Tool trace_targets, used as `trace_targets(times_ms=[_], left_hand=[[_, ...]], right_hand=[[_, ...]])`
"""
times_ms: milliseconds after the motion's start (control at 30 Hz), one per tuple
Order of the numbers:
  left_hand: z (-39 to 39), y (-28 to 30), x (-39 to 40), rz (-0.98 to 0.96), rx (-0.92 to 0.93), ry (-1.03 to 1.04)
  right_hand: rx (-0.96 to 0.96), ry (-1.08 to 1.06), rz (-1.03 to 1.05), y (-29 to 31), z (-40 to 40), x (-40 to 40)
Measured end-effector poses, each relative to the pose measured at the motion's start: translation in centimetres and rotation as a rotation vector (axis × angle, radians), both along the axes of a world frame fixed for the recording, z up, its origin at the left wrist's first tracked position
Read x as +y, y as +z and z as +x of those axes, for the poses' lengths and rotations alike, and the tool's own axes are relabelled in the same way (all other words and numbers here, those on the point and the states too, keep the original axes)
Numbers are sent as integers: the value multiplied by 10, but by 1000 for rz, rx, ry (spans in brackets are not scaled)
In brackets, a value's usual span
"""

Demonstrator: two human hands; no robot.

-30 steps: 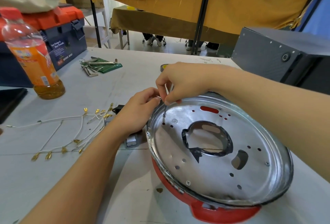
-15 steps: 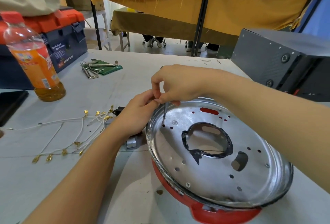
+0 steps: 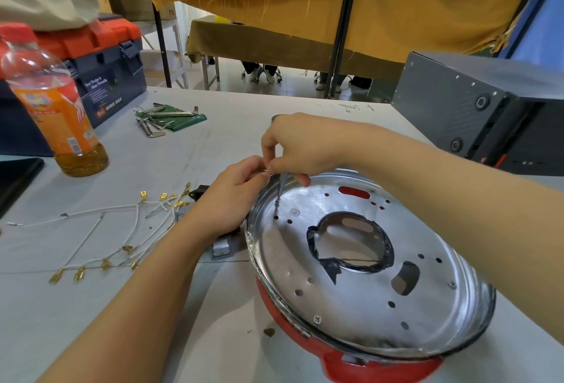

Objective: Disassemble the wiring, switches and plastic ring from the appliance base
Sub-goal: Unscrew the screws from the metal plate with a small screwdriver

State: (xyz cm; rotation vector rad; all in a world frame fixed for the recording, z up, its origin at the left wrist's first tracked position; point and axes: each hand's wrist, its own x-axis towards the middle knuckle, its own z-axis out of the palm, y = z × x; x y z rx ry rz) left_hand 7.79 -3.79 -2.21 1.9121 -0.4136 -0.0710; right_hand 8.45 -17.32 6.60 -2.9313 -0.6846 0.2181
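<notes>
I had the appliance base (image 3: 366, 260) tilted on the tabletop (image 3: 238, 126), so its plate faced me. My right hand (image 3: 293, 147) pinched a small screwdriver (image 3: 280, 189), tip down on a screw (image 3: 277, 203) near the rim. My left hand (image 3: 235, 196) gripped that rim, probably to steady it. The white wiring (image 3: 100, 242) lay apart, left of the base.

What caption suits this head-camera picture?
Right hand turns a screwdriver into the appliance base; left hand steadies its rim.
</notes>
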Motion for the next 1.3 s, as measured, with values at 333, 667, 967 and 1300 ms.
trace_targets(times_ms=[333, 667, 967, 1300], left_hand=[[-1, 0, 0, -4, -8, 11], [-2, 1, 0, -4, -7, 10], [0, 0, 0, 14, -24, 8], [-1, 0, 0, 13, -13, 5]], right_hand=[[9, 79, -89, 7, -3, -5], [75, -5, 91, 2, 6, -7], [67, -10, 46, 3, 6, -15], [48, 34, 83, 3, 3, -20]])
